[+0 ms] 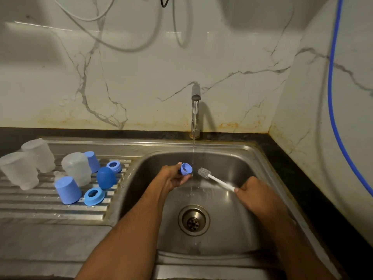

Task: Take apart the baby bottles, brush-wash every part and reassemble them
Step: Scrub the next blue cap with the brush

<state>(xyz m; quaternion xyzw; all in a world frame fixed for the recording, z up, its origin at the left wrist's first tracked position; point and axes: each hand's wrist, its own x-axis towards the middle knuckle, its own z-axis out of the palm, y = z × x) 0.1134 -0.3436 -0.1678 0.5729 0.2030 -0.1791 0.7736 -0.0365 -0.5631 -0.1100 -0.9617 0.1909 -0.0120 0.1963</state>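
Right now I have the left hand (175,178) over the sink (248,158), fingers curled round a small blue cap (185,168), its open mouth turned toward the brush (204,173). The right hand (256,194) grips the brush's white handle near its end, bristle head just beside the cap and not yet inside it. Water runs from the tap (195,93) in a thin stream that falls between cap and bristles.

I judge the cap light, stiff plastic, and slippery now it is wet. Holding it by the outer wall near the closed end, as I do, leaves the mouth free for the bristles; a loose grip could let it shoot into the basin. The brush head looks soft and springy, so it should bend into the cup without force.

On the drainboard (52,207) I count three frosted clear bodies, mouth down: two at the far left (19,170) (39,154), touching or nearly so, and one further right (76,168). Two more blue caps stand inverted, one in front (67,189), one behind the third body (91,161). Two blue collar rings lie flat (94,196) (114,166), and one dark blue dome (106,177) sits between them. A small clear piece, perhaps a teat (58,174), shows behind the front cap; I cannot tell for sure.
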